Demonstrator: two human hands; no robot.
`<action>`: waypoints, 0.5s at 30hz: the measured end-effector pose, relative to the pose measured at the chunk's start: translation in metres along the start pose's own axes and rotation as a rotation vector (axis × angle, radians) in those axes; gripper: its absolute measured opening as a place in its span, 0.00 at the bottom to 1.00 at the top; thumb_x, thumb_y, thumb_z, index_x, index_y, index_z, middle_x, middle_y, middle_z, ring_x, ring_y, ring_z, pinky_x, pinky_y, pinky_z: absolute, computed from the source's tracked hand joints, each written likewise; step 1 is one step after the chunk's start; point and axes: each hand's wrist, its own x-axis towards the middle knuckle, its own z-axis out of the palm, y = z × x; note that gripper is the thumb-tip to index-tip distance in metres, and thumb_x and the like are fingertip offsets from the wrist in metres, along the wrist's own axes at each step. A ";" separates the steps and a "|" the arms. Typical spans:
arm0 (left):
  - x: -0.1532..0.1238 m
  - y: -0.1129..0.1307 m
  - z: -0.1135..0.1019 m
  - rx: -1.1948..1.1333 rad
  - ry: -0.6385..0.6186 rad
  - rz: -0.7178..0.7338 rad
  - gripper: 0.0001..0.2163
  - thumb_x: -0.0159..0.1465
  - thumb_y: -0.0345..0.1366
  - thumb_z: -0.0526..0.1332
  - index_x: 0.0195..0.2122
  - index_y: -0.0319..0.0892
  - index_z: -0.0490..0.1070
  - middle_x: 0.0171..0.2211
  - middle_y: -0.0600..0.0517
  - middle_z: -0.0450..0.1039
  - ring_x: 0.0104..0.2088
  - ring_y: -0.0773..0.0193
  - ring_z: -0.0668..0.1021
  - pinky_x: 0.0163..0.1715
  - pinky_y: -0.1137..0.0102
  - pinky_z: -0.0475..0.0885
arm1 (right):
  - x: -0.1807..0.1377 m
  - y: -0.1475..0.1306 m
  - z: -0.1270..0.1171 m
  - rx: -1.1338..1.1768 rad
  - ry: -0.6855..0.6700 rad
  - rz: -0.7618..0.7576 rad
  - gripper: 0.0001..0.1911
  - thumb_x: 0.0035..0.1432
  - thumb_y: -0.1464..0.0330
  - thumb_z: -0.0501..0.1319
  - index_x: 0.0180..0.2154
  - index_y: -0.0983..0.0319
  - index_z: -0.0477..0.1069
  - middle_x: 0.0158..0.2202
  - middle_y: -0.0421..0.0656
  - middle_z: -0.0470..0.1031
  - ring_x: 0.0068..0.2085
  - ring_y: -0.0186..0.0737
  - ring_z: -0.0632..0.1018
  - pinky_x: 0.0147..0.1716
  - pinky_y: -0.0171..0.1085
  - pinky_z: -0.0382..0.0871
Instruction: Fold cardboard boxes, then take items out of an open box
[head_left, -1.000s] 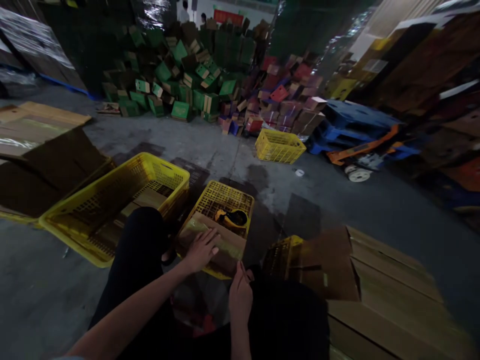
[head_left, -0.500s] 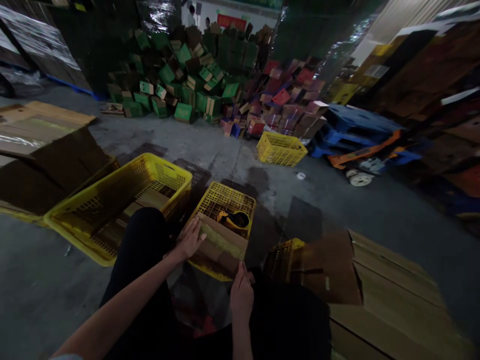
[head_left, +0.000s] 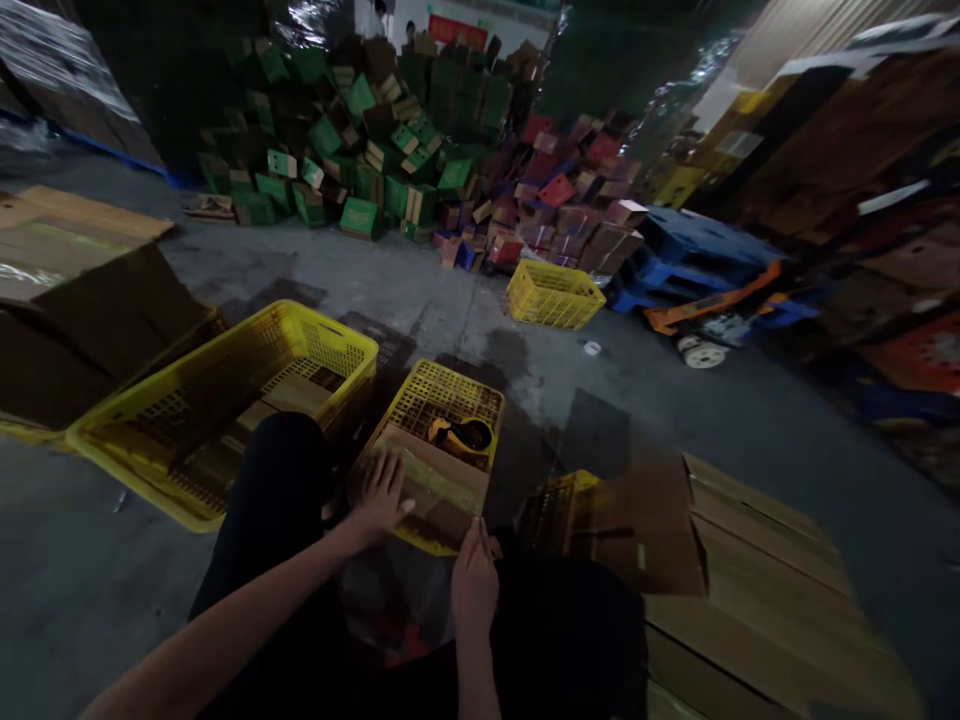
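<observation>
A flat-topped piece of brown cardboard point(head_left: 442, 485) with a strip of shiny tape lies on an upturned yellow crate point(head_left: 450, 378) between my knees. My left hand point(head_left: 381, 498) rests on its left part, fingers spread. At the cardboard's near right corner, my right hand point(head_left: 475, 572) is closed, with something thin poking out of the fingers; its kind is too dark to make out. Just beyond the cardboard, on the same crate, sits a yellow-and-black tool point(head_left: 459, 435) that resembles a tape dispenser.
To the left stands a large yellow crate point(head_left: 337, 345) with cardboard inside, beside a big carton point(head_left: 105, 310). Stacked flat cardboard point(head_left: 772, 560) lies at right. Further off are another yellow crate point(head_left: 555, 295), blue pallets point(head_left: 694, 240), a pallet jack point(head_left: 712, 315) and heaped green boxes point(head_left: 360, 217).
My left hand has slid slightly nearer to me and its fingers have spread over the cardboard. My right hand stays at the right corner. The whole view has shifted a little.
</observation>
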 end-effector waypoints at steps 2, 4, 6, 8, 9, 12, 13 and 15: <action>-0.014 0.015 0.002 -0.013 -0.019 0.065 0.36 0.68 0.51 0.53 0.69 0.30 0.55 0.71 0.31 0.46 0.72 0.36 0.47 0.66 0.45 0.49 | -0.001 -0.002 0.002 -0.005 -0.014 0.017 0.37 0.72 0.56 0.35 0.59 0.72 0.70 0.58 0.61 0.73 0.62 0.54 0.71 0.59 0.52 0.64; -0.022 0.027 0.003 -0.026 -0.022 0.090 0.36 0.67 0.53 0.54 0.69 0.31 0.55 0.72 0.30 0.44 0.71 0.34 0.46 0.65 0.44 0.49 | -0.001 -0.005 0.001 -0.021 -0.032 0.020 0.39 0.71 0.55 0.34 0.59 0.73 0.71 0.61 0.59 0.70 0.65 0.55 0.67 0.62 0.52 0.61; -0.024 0.033 0.004 -0.034 -0.019 0.086 0.36 0.67 0.53 0.55 0.68 0.31 0.57 0.71 0.29 0.45 0.71 0.32 0.46 0.65 0.43 0.50 | -0.002 -0.009 -0.002 -0.056 -0.051 0.006 0.38 0.72 0.54 0.35 0.59 0.73 0.71 0.63 0.57 0.68 0.68 0.57 0.62 0.63 0.53 0.58; -0.023 0.035 0.003 -0.046 -0.017 0.075 0.34 0.67 0.51 0.55 0.68 0.31 0.59 0.71 0.29 0.46 0.71 0.32 0.47 0.64 0.42 0.52 | -0.003 -0.013 -0.004 -0.107 -0.062 -0.014 0.37 0.72 0.55 0.36 0.59 0.73 0.70 0.64 0.56 0.68 0.70 0.58 0.58 0.64 0.56 0.55; -0.023 0.035 0.003 -0.056 -0.019 0.076 0.33 0.68 0.50 0.55 0.68 0.32 0.59 0.71 0.30 0.47 0.71 0.32 0.48 0.64 0.43 0.53 | -0.003 -0.016 -0.005 -0.131 -0.066 -0.029 0.35 0.72 0.56 0.37 0.60 0.73 0.70 0.64 0.56 0.68 0.70 0.58 0.56 0.64 0.57 0.54; -0.024 0.037 0.000 -0.102 -0.046 0.094 0.29 0.69 0.45 0.55 0.67 0.35 0.60 0.70 0.33 0.52 0.70 0.35 0.51 0.62 0.43 0.57 | -0.003 -0.025 -0.004 -0.179 -0.077 -0.080 0.33 0.73 0.59 0.37 0.60 0.70 0.70 0.65 0.55 0.66 0.71 0.59 0.56 0.65 0.60 0.51; -0.025 0.039 0.000 -0.120 -0.061 0.101 0.28 0.69 0.44 0.55 0.67 0.36 0.61 0.69 0.33 0.55 0.70 0.36 0.52 0.62 0.44 0.58 | -0.003 -0.029 -0.002 -0.186 -0.082 -0.096 0.32 0.73 0.59 0.38 0.61 0.69 0.69 0.65 0.55 0.65 0.70 0.58 0.56 0.65 0.60 0.50; -0.026 0.044 -0.002 -0.164 -0.094 0.118 0.25 0.69 0.40 0.55 0.66 0.38 0.63 0.67 0.35 0.59 0.69 0.39 0.54 0.63 0.44 0.59 | -0.001 -0.037 0.001 -0.191 -0.095 -0.125 0.31 0.73 0.60 0.39 0.61 0.68 0.69 0.66 0.55 0.65 0.70 0.58 0.57 0.65 0.61 0.50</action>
